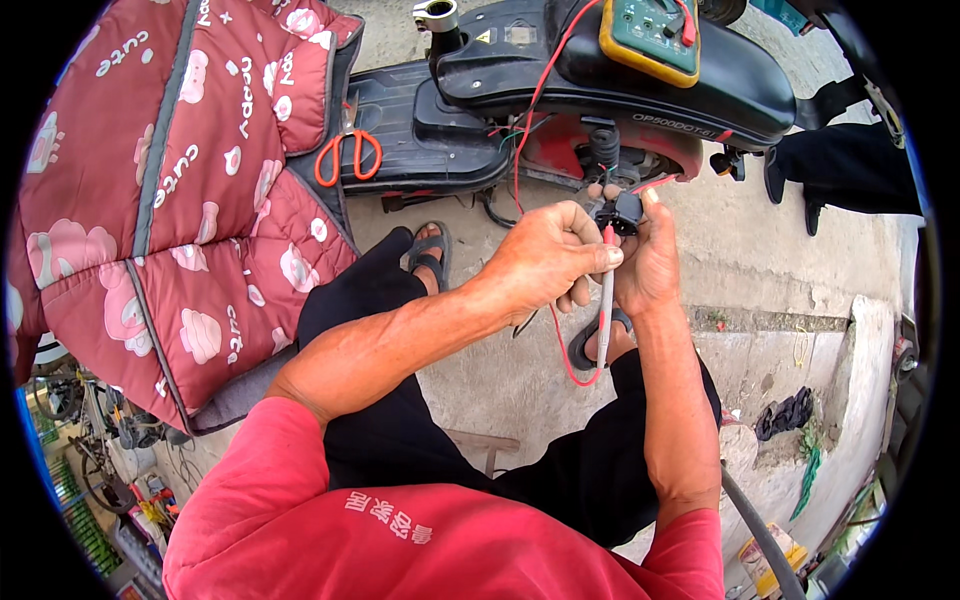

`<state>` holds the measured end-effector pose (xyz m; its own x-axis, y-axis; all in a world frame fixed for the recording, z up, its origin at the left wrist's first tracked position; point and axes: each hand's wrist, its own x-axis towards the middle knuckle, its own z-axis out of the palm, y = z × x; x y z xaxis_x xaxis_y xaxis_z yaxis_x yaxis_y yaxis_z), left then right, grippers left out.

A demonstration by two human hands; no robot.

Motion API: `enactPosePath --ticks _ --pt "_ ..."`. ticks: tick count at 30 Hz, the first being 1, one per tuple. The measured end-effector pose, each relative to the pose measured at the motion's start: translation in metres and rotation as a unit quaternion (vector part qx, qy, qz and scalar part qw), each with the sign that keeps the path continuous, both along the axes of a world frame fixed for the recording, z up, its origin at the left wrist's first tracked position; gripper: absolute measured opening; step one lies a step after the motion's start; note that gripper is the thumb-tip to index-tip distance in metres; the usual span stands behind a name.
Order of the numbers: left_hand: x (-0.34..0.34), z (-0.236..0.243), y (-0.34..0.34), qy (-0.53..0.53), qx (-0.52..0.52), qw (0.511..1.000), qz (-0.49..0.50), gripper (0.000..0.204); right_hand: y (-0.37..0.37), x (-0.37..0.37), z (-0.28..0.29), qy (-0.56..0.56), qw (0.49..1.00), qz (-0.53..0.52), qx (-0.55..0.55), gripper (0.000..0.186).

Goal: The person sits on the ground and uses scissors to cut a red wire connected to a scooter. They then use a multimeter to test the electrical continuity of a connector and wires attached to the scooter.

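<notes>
My left hand pinches a red test probe, its tip pushed into a small black connector. My right hand holds that connector from behind, fingers wrapped around it. A red lead runs from the probe area up to a yellow-cased green multimeter that rests on the black scooter seat. Wires hang out of the scooter's open red body just above my hands.
A red quilted cover with cartoon prints drapes the scooter's front at left. Orange-handled scissors lie on the black footboard. Concrete ground with a step edge is below; clutter and tools sit at the lower left.
</notes>
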<state>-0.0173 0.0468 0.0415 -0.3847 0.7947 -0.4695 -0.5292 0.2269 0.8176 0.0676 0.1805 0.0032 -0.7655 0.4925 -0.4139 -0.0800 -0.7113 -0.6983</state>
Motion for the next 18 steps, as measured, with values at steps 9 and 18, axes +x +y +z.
enactPosePath --ticks 9,18 --pt "0.0063 -0.0051 0.0008 0.000 0.006 1.000 0.006 0.028 0.0007 -0.0001 -0.0060 0.000 1.000 -0.021 0.004 0.045" --pt "0.0079 -0.0033 0.0024 -0.003 0.000 1.000 0.019 0.029 0.0027 0.0031 -0.0053 0.019 1.000 -0.007 0.006 0.046"
